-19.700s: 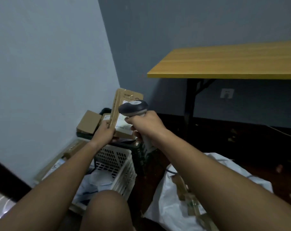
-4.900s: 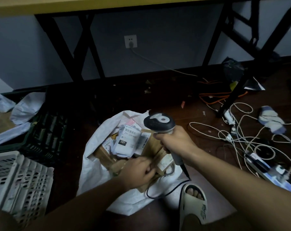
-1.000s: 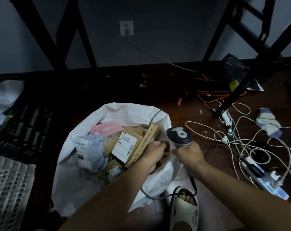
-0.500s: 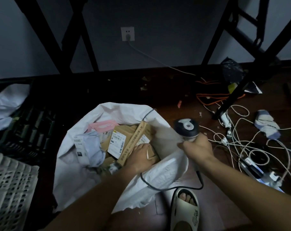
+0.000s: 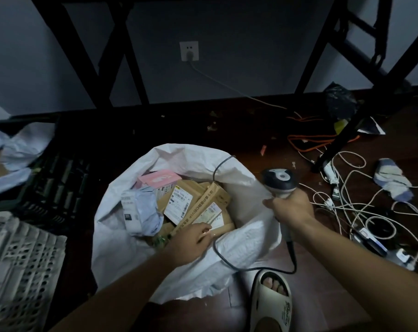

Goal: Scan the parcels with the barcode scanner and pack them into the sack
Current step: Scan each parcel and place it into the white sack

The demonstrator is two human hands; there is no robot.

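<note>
A white sack point(image 5: 246, 243) stands open on the floor in the middle. Inside lie a pink box point(image 5: 159, 180), a grey-white poly parcel point(image 5: 141, 212) and several brown cardboard parcels point(image 5: 203, 202) with labels. My left hand point(image 5: 193, 240) reaches in over the near rim, its fingers lying on the nearest brown parcel point(image 5: 223, 224). My right hand point(image 5: 290, 208) grips the handle of the barcode scanner point(image 5: 278, 180) at the sack's right rim, head up. The scanner's dark cable point(image 5: 217, 252) loops across the sack mouth.
A white perforated crate point(image 5: 19, 264) sits at lower left, with a dark crate point(image 5: 57, 188) behind it. A tangle of white cables point(image 5: 351, 202) and a power strip point(image 5: 370, 243) cover the floor to the right. Black table legs point(image 5: 339, 137) stand behind. My slippered foot point(image 5: 272, 300) is in front.
My left hand has slid back from the middle of the parcels to the near rim. My right hand with the scanner stays at the sack's right rim, and the mouth stands wider.
</note>
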